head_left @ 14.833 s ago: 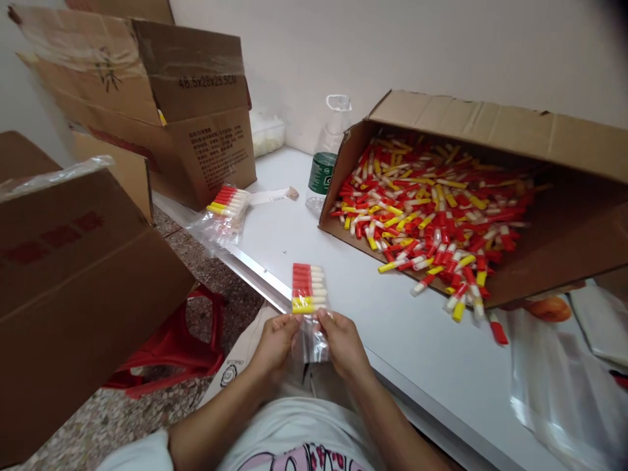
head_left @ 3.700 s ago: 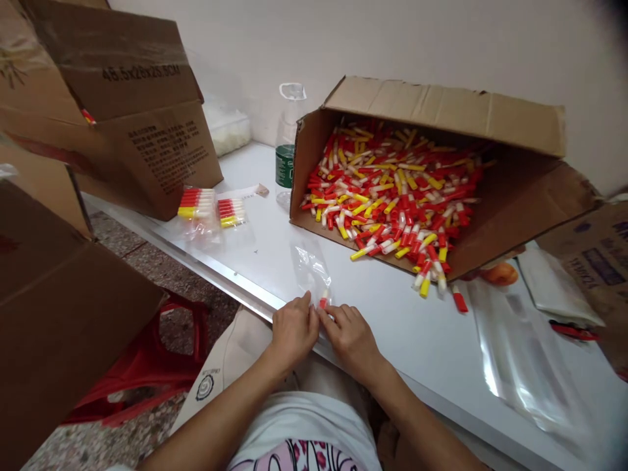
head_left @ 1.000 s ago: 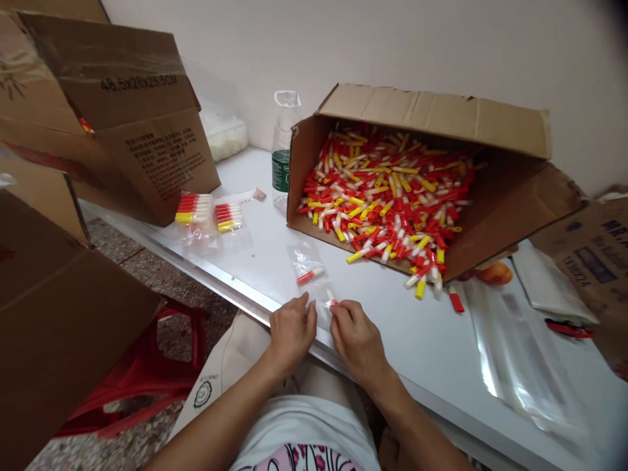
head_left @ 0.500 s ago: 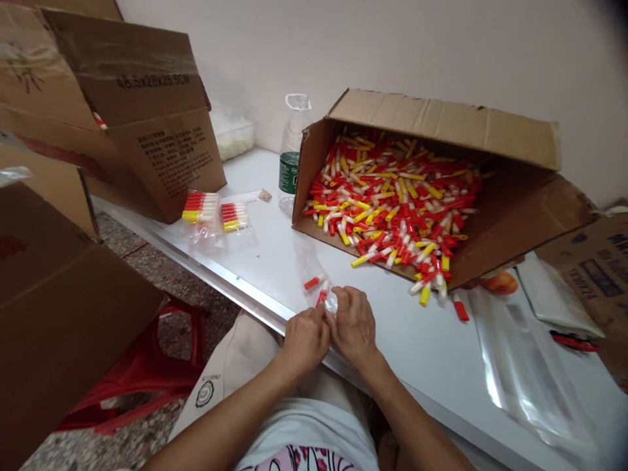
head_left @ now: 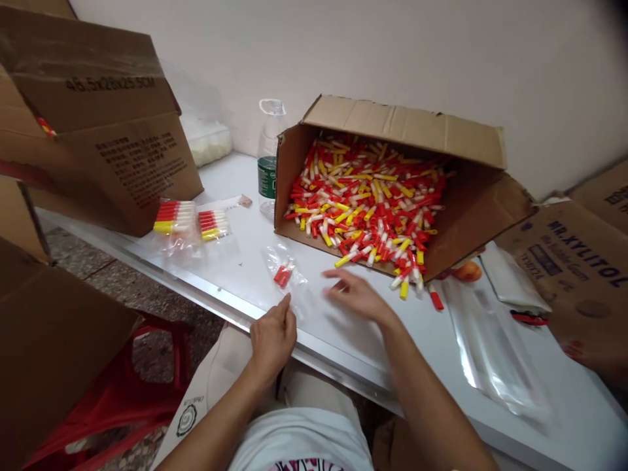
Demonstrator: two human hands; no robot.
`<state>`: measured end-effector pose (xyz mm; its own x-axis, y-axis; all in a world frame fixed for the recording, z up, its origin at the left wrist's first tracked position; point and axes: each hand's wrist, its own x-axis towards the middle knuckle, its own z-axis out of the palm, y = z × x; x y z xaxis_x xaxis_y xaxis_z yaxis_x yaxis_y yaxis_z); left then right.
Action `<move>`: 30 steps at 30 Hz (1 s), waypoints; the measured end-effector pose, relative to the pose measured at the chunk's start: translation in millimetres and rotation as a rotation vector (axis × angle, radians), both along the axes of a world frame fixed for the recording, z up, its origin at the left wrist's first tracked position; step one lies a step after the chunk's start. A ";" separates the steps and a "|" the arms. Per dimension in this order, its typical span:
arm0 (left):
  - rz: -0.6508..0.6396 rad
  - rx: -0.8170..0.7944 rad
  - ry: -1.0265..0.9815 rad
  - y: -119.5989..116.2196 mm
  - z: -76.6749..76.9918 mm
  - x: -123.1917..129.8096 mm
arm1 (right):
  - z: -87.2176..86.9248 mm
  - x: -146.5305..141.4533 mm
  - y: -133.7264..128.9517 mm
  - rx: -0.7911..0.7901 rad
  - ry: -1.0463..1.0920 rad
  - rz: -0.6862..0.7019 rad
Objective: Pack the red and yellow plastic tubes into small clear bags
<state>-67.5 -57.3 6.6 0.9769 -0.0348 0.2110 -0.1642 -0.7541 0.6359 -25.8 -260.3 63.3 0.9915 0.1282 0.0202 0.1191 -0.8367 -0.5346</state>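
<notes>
A clear plastic bag [head_left: 299, 288] lies near the table's front edge, with a few red-and-white pieces [head_left: 283, 275] in it. My left hand [head_left: 273, 332] rests at the edge just below the bag, its fingers pressed together around the bag's near end. To the right, my right hand [head_left: 354, 296] is over the table, slightly blurred, its fingers apart and holding nothing. Beyond it, a cardboard box [head_left: 301, 237] on its side holds a heap of red, yellow and white pieces [head_left: 363, 196].
Two filled bags [head_left: 174, 219] [head_left: 213, 224] lie at the left beside a large carton [head_left: 132, 157]. A plastic bottle [head_left: 267, 173] stands behind. Flat clear bags [head_left: 490, 347] and an orange fruit [head_left: 468, 271] are at the right. A red stool [head_left: 112, 386] stands below left.
My right hand has let go of the bag, moved right and opened. The bag now lies flatter on the table, its pieces close together. The view has shifted to the right.
</notes>
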 end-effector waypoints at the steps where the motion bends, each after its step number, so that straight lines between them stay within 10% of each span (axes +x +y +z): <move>1: 0.023 0.007 -0.008 2.5 0.5 0.8 | 6.4 7.5 -19.6 -0.043 -0.007 -0.262; 4: 0.041 -0.006 -0.021 5.9 2.0 1.0 | 15.8 37.5 -70.6 -0.223 -0.044 -0.761; 7: 0.037 -0.034 -0.024 4.7 2.9 0.3 | 11.7 59.0 -94.0 -0.316 0.012 -0.888; 12: 0.076 -0.067 -0.084 1.2 2.6 3.7 | 7.7 21.1 -66.1 -0.158 -0.125 -0.664; 16: 0.079 -0.079 -0.137 -2.0 3.4 7.1 | 18.0 -51.4 -13.8 0.138 -0.088 0.088; 18: 0.068 -0.083 -0.143 -4.2 4.3 6.8 | 17.5 -74.8 11.2 0.135 -0.070 0.235; 26: -0.062 -0.047 -0.113 -15.3 0.5 -4.3 | -30.7 -69.3 57.3 -0.378 -0.503 -0.058; 30: -0.089 0.026 -0.034 -16.6 -0.7 -6.2 | -38.6 -64.9 63.7 -0.357 -0.382 0.011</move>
